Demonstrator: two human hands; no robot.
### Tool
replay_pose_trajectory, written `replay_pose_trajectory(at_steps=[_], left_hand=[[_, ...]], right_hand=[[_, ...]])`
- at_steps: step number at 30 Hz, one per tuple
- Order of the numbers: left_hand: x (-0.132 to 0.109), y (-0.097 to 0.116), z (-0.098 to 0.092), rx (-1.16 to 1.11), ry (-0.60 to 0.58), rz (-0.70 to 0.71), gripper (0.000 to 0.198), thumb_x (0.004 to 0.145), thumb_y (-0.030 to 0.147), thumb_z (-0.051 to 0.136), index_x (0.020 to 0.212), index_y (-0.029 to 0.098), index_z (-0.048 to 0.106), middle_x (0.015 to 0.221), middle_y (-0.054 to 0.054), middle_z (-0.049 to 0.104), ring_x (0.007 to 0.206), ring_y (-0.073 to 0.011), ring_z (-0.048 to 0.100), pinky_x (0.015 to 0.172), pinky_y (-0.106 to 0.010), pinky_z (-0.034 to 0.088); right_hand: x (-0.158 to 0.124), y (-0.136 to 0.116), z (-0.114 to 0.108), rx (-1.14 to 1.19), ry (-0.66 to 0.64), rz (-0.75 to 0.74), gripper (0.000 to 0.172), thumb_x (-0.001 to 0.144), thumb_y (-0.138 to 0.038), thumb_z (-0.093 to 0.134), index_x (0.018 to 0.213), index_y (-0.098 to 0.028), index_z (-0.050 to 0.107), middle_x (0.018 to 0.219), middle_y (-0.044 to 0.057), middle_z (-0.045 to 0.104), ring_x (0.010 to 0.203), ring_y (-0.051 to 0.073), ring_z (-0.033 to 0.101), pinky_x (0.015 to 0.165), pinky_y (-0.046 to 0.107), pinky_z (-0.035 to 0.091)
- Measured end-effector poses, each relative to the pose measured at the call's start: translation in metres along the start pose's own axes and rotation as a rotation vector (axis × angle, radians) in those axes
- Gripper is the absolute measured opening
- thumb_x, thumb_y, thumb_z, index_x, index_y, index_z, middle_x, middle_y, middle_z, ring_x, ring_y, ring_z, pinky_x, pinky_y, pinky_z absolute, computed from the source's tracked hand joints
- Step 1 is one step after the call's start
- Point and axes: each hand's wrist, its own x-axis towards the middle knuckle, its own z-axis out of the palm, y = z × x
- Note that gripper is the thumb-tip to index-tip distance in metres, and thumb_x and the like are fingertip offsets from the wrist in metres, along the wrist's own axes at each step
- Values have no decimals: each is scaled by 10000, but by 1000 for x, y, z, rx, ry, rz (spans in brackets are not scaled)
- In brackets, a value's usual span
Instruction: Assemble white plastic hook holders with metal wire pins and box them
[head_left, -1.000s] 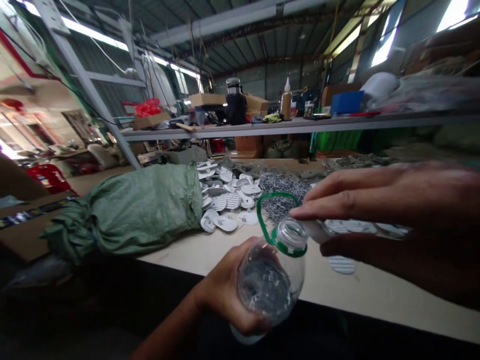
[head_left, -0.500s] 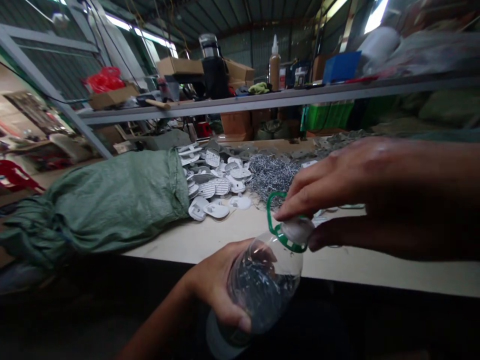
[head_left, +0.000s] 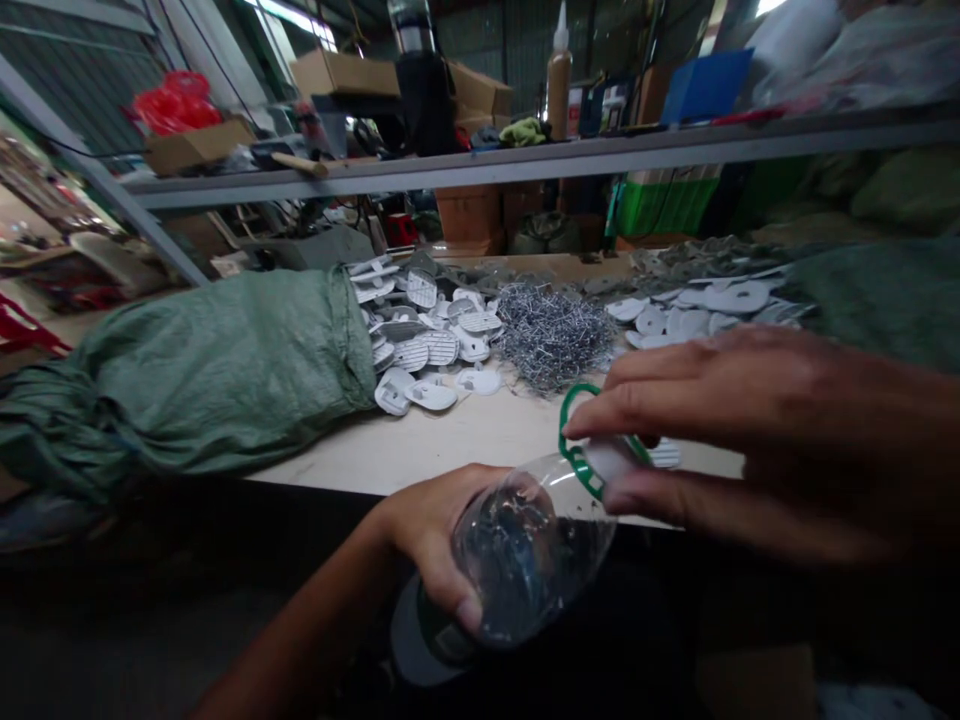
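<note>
My left hand is wrapped round the body of a clear plastic bottle, which tilts up to the right in front of the bench edge. Light glints off the bottle, and what is inside cannot be made out clearly. My right hand pinches the white cap at the bottle's mouth between thumb and fingers. A green plastic ring handle circles the neck, touching the right fingertips. Beyond the bottle, a heap of small metal pins or nails lies on the bench.
White oval plastic pieces spill from a green woven sack at the left. More white pieces lie at the right, near another green sack. Above the bench runs a shelf with boxes and a brown squeeze bottle.
My view has tipped downward, so the shelf sits higher. The bottle leans further over, and my right hand has shifted slightly right with the cap, still gripping it.
</note>
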Motion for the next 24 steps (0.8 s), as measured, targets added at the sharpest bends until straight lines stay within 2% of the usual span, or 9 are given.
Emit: replay_pose_trajectory(at_steps=[2, 4, 7, 10, 14, 16, 18, 21, 24], left_hand=[[2, -2, 0, -82, -142, -56, 810, 435, 368, 1058, 1151, 189, 723, 944, -61, 755, 769, -235, 729, 693, -300, 624], [5, -2, 0, -116, -192, -78, 840, 428, 374, 1058, 1178, 189, 727, 941, -63, 759, 767, -246, 738, 696, -311, 635], [9, -2, 0, -87, -132, -33, 848, 436, 362, 1057, 1201, 187, 737, 1001, -81, 783, 808, -254, 757, 740, -317, 647], [15, -1, -1, -46, -82, 19, 773, 464, 345, 1057, 1155, 176, 756, 1005, -94, 799, 834, -256, 766, 757, -307, 645], [24, -3, 0, -17, -81, 28, 769, 520, 419, 1041, 1184, 169, 743, 1006, -104, 801, 839, -263, 777, 744, -311, 642], [29, -2, 2, -10, -81, 35, 811, 517, 445, 1038, 1212, 171, 723, 1049, -120, 801, 878, -285, 786, 764, -332, 648], [37, 2, 4, -4, -115, 36, 844, 500, 433, 1045, 1232, 178, 711, 1100, -133, 800, 903, -300, 789, 773, -348, 654], [53, 12, 7, 6, -155, 52, 871, 482, 392, 1058, 1255, 193, 707, 1160, -143, 797, 944, -327, 793, 802, -380, 664], [76, 23, 9, 78, -137, 140, 857, 494, 366, 1061, 1258, 199, 711, 1176, -143, 796, 1022, -357, 793, 881, -427, 667]], right_hand=[[-4, -6, 6, 19, -51, -43, 71, 1013, -293, 725, 1015, -268, 792, 906, 43, 757, 794, 198, 706, 690, 306, 523], [-8, -8, 14, 73, 9, -29, 82, 1022, -311, 713, 1033, -255, 772, 895, 42, 746, 786, 189, 695, 696, 297, 513], [-11, -4, 28, 149, 104, 62, 107, 1044, -320, 683, 1046, -230, 742, 866, 25, 732, 730, 154, 659, 662, 274, 480], [-16, 3, 39, 188, 185, 170, 127, 1048, -318, 674, 997, -218, 733, 805, 0, 711, 659, 128, 611, 605, 254, 439], [-30, 4, 45, 203, 202, 261, 149, 1039, -353, 708, 1002, -219, 763, 793, -5, 720, 658, 130, 614, 590, 252, 446], [-37, -3, 40, 222, 222, 297, 197, 1029, -424, 740, 1045, -235, 790, 868, 18, 763, 713, 154, 662, 596, 270, 472], [-41, -12, 29, 227, 301, 350, 298, 1046, -537, 701, 1088, -261, 806, 940, 40, 788, 786, 188, 706, 610, 297, 500], [-48, -19, 4, 11, 439, 475, 384, 1059, -632, 633, 1171, -316, 821, 1069, 26, 803, 915, 210, 729, 666, 334, 507], [-70, -14, -21, -168, 404, 656, 400, 983, -654, 720, 1152, -319, 859, 1063, -15, 820, 937, 210, 744, 673, 358, 494]])
